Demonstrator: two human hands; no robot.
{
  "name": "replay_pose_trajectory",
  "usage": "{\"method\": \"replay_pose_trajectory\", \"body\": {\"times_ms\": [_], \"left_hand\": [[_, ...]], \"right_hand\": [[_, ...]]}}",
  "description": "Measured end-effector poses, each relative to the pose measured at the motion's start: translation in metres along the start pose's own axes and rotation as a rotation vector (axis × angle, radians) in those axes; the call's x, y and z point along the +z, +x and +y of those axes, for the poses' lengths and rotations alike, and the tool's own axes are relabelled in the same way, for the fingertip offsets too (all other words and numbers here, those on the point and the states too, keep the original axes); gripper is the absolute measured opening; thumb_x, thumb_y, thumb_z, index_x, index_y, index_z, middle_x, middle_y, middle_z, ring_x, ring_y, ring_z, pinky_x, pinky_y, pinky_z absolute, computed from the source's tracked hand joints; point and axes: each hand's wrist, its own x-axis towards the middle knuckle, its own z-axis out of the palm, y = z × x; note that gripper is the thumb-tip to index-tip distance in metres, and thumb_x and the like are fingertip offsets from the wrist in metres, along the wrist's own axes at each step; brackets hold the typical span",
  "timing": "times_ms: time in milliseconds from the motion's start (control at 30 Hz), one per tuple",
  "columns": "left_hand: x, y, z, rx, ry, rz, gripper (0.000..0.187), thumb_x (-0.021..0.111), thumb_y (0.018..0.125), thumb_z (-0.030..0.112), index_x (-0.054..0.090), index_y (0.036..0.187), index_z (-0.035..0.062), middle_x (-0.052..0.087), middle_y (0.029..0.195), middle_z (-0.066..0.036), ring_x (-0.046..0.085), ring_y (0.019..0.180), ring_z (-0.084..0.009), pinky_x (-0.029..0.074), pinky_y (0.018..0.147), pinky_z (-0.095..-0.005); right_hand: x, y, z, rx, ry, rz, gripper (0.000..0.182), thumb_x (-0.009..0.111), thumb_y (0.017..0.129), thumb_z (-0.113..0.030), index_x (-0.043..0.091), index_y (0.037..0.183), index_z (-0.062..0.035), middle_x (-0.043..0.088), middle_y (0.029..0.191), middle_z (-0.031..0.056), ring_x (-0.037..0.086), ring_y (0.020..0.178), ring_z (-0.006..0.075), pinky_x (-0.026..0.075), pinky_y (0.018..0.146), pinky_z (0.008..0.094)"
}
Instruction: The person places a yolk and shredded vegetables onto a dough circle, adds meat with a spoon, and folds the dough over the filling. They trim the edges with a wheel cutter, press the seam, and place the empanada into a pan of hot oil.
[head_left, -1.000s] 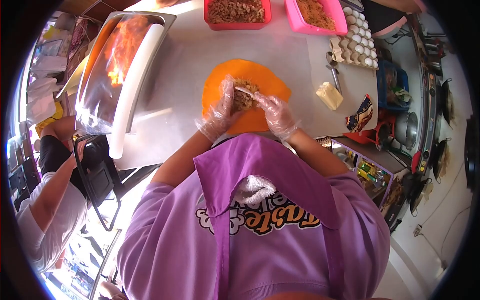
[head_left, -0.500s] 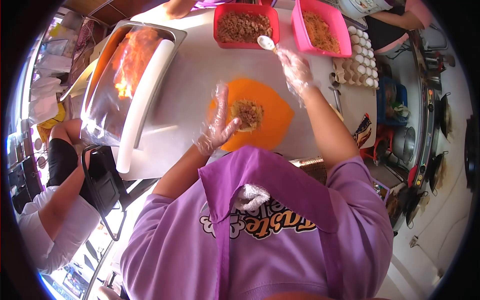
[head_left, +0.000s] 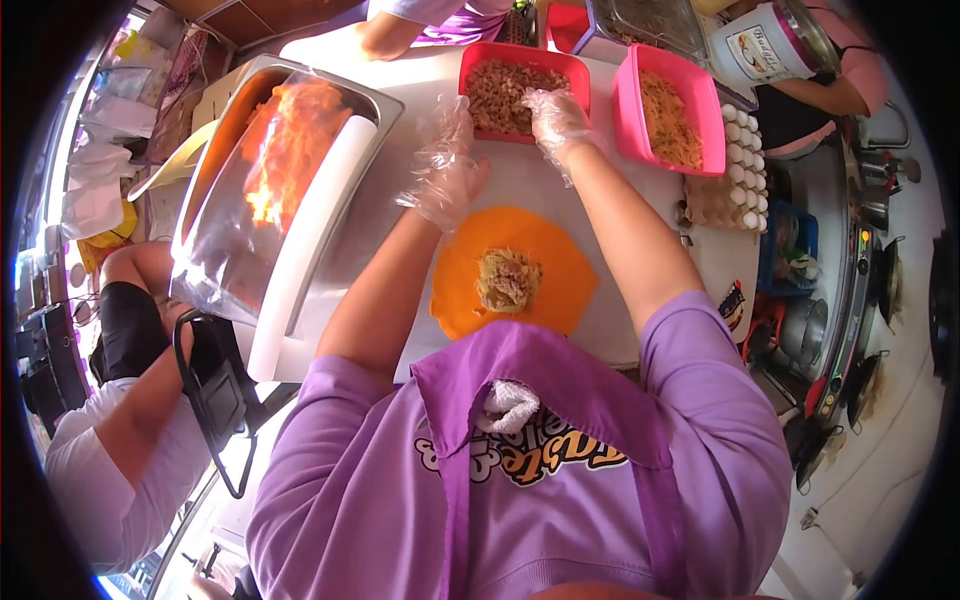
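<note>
Gloved reach at the red tub (head_left: 530, 53)

Nearest the apron (head_left: 560, 375): the orange sheet (head_left: 570, 270) is lying flat on the tabletop (head_left: 400, 285), bearing a small mound (head_left: 508, 280) near its middle. No hand is touching either.

Farther out, the left hand (head_left: 450, 165) is hanging beside the tub's near left corner, its fingers pointing away from the body and its thumb standing apart; whether it is touching the wall, I cannot tell. The right hand (head_left: 555, 120) is reaching over the near rim, fingers dipping toward the brown crumbly filling (head_left: 497, 95). What they are pinching, if anything, is hidden (the loose plastic is glaring badly).

Doing this well, I judge, means bracing the tub with the left hand, gathering a modest, loose portion, letting stray crumbs drop inside the walls, and keeping the baggy cuffs out of the food.

Just beside, the pink tub (head_left: 712, 120) is holding orange shreds (head_left: 670, 120). At the far right, another person is standing by a labelled white bucket (head_left: 760, 50).

Against the frame half a second back: sheet and tubs are sitting lower in view; the left hand is no longer resting by the mound; the right is now working over the red tub, and the spoon it was carrying is not showing.
</note>
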Motion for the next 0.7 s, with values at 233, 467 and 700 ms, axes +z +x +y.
{"method": "replay_pose_trajectory", "body": {"times_ms": [233,467,700], "left_hand": [[-0.005,-0.001,0.004,-0.007,0.035,-0.015,0.087,0.061,0.08,0.028,0.015,0.148,0.0006,0.022,0.153,-0.019,0.012,0.143,-0.0368,0.003,0.117,-0.0481],[-0.006,-0.025,0.007,-0.012,-0.539,0.09,0.077,0.058,0.08,0.013,0.022,0.146,-0.0009,0.022,0.152,-0.022,0.015,0.143,-0.0347,0.011,0.117,-0.0399],[-0.018,-0.099,0.015,-0.05,-0.585,0.077,0.065,0.051,0.084,0.003,0.027,0.145,-0.001,0.03,0.149,-0.023,0.027,0.14,-0.0328,0.025,0.113,-0.0361]], "right_hand": [[0.015,0.014,0.018,-0.148,0.135,0.052,0.025,0.053,0.091,-0.015,0.069,0.109,-0.01,0.067,0.109,0.0141,0.063,0.105,0.0293,0.048,0.091,0.0358],[-0.006,0.0,0.013,0.135,0.533,0.025,0.027,0.061,0.091,-0.026,0.069,0.109,-0.0078,0.07,0.103,0.0088,0.063,0.094,0.0166,0.047,0.086,0.0311],[-0.027,-0.017,0.009,0.16,0.496,0.096,0.022,0.062,0.09,-0.022,0.07,0.104,-0.0078,0.071,0.099,0.0083,0.065,0.093,0.018,0.049,0.083,0.0321]]}}
